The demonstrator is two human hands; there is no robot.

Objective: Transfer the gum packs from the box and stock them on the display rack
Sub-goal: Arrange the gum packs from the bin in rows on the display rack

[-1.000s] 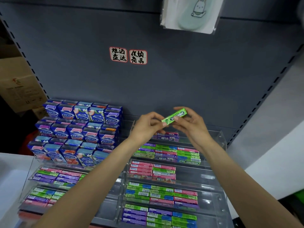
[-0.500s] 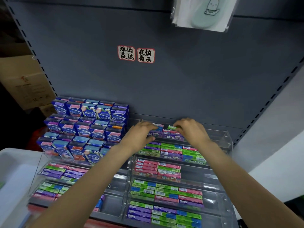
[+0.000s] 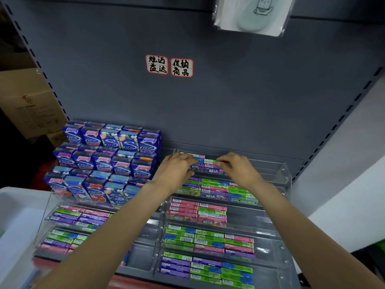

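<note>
Both hands reach into the top tier of a clear plastic display rack [image 3: 285, 174] stocked with gum packs.

Seen from the head camera, the left hand [image 3: 177, 171] lies palm down at the left of the top tier, its fingers curled over the packs there; whether they pinch one cannot be told. The right hand [image 3: 237, 168] pinches the end of a green gum pack [image 3: 209, 162] lying flat on the purple packs [image 3: 212, 170] in that tier. Lower tiers hold rows of green, pink, blue and purple packs [image 3: 208, 239]. Stacked blue gum boxes [image 3: 108, 157] stand to the left against the grey back panel [image 3: 229, 101], which carries two labels [image 3: 169, 65]. A white bin [image 3: 12, 209] sits at the left edge.
</note>
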